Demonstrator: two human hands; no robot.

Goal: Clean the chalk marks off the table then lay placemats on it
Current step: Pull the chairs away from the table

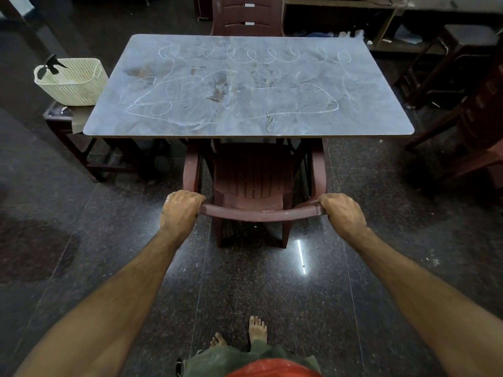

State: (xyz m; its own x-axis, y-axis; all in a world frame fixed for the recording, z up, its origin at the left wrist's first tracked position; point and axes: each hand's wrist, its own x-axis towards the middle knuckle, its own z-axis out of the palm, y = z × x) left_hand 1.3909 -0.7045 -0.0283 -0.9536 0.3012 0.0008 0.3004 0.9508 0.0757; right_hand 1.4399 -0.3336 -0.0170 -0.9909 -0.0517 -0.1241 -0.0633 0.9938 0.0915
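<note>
- Basket, cream slotted plastic [72, 81], sits on a low dark side stool just beside the left edge of the worktop; a dark spray-trigger head [51, 65] pokes out of it. Cleaning kit prob. in there, but contents otherwise hidden.
- Left hand [181, 209] is curled tight round the left end of the top rail of the maroon moulded plastic chair [255, 186], knuckles up.
- Chair is tucked w/ seat under the near edge of the worktop; backrest faces the person.
- Grey-blue rectangular laminate worktop [381, 104] w/ rounded corners carries the white chalk marks [234, 85]: a row of loops along the far side, bigger scribbles across the middle, plus brownish smudges. Nothing wiped yet, no placemats in view.
- Right hand [344, 213] is clamped on the right end of the same rail, mirroring the left.
- Step in hand, as I judge it: shifting the chair to get clear access to the near edge. To do it well: keep both grips even, pull straight back, lift legs slightly so they don't drag on the polished dark stone floor [81, 240], mind bare feet [257, 330] directly behind.
- Second maroon chair [246, 16] stands at the far side.
</note>
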